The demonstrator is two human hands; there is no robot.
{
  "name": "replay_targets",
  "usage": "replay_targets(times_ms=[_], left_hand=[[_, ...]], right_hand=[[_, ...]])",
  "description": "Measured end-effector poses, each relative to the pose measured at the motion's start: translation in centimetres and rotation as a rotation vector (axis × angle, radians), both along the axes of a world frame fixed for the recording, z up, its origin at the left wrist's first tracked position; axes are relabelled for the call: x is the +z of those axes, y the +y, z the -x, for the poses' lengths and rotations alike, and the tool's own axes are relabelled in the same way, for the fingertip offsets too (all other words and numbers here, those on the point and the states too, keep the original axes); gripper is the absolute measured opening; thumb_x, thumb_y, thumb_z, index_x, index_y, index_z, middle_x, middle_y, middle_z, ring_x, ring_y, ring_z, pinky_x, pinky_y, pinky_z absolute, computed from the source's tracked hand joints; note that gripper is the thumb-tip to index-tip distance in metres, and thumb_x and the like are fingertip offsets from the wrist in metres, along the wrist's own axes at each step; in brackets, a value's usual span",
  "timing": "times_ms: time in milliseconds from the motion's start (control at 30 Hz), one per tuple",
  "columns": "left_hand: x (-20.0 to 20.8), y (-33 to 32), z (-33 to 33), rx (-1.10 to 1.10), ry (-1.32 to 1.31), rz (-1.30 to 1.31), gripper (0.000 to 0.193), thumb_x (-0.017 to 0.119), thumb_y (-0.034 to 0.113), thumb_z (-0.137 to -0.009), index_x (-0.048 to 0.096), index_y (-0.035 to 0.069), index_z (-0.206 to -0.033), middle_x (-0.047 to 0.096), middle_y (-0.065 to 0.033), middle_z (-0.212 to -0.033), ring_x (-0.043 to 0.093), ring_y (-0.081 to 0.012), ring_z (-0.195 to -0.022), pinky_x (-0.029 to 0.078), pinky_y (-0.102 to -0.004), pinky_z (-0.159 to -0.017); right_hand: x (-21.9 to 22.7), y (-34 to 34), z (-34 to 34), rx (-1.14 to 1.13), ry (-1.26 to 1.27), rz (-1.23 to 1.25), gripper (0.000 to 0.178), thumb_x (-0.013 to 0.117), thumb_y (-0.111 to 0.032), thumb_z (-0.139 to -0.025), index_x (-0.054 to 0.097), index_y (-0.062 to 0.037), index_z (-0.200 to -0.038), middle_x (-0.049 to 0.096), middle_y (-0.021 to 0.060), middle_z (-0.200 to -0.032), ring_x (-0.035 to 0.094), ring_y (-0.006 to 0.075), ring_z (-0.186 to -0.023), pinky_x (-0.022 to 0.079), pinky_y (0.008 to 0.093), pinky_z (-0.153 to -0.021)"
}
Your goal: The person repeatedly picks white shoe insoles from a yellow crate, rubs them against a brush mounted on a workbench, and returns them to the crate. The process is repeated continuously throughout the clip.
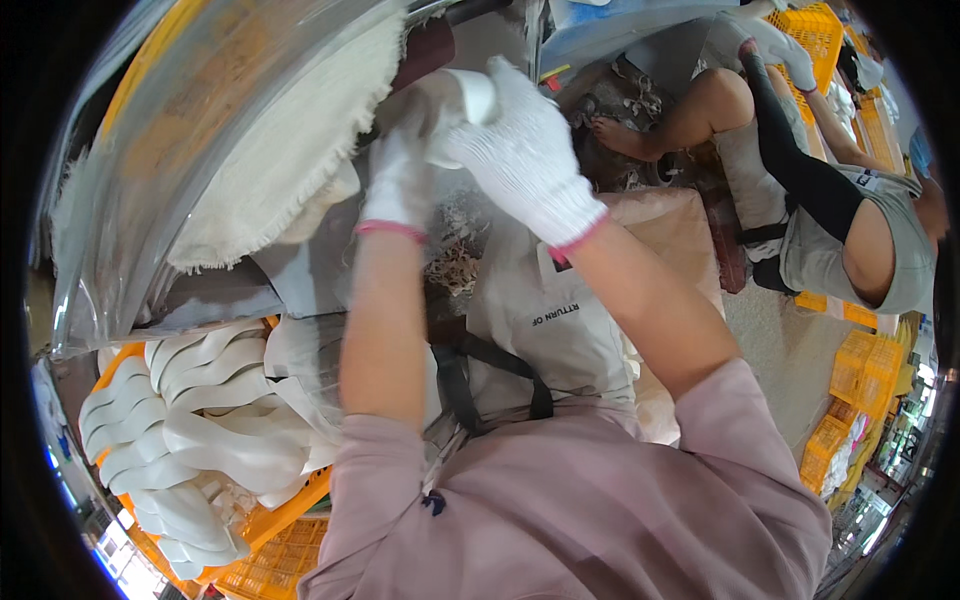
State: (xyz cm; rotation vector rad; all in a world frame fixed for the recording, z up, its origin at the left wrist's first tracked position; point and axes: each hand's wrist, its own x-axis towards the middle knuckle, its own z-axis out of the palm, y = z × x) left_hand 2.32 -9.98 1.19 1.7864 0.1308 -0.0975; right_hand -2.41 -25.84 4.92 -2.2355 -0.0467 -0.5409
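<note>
At 12 o'clock, right hand curls round a white piece; left hand works alongside, blurred, so its closure cannot be told. Pairing hands probably steadies the piece near the dark cylinder. At 8 o'clock, wavy white parts fill an orange crate, presumably placed for left-side reach.

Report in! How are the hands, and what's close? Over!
Right hand holding white piece. Left hand at it too, grip blurred. Frayed cloth close by on the left.
</note>
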Motion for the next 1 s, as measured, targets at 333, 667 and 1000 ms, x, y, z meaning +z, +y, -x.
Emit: replay_targets(times_ms=[333, 667, 1000], left_hand=[[-3.4, -0.4, 4.1, -0.052, -0.144, 0.326, 0.044, 0.081, 0.029, -0.094, 0.072, -0.004, -0.121, 0.076, -0.0080, -0.114, 0.068, -0.0146, -0.104, 0.054, -0.0309, -0.094], [0.3, 3.5, 9.3, 0.005, 0.500, 1.536, 0.062, 0.052, 0.061, -0.107, 0.060, 0.009, -0.140, 0.068, -0.0108, -0.128, 0.064, -0.0312, -0.121, 0.054, -0.0440, -0.106], [-6.2, 5.8, 4.8, 0.251, 0.186, 1.147, 0.042, 0.065, 0.029, -0.100, 0.061, -0.003, -0.128, 0.072, -0.0205, -0.112, 0.073, -0.0338, -0.100, 0.061, -0.0439, -0.087]], right_hand=[[5.1, 0.6, -0.9, 0.381, 0.258, -0.165, 0.068, 0.079, -0.043, -0.085, 0.062, 0.0045, -0.131, 0.074, 0.0277, -0.115, 0.072, 0.0436, -0.107, 0.058, 0.0430, -0.095], [4.1, 4.6, 9.5, 0.574, 0.127, 0.610, 0.031, 0.068, -0.013, -0.087, 0.069, -0.0099, -0.118, 0.073, 0.0112, -0.105, 0.074, 0.0272, -0.085, 0.060, 0.0390, -0.072], [3.3, 8.9, 8.7, 0.372, 0.117, 0.378, 0.043, 0.076, -0.021, -0.094, 0.070, -0.0035, -0.132, 0.077, 0.0191, -0.106, 0.076, 0.0378, -0.093, 0.061, 0.0391, -0.078]])
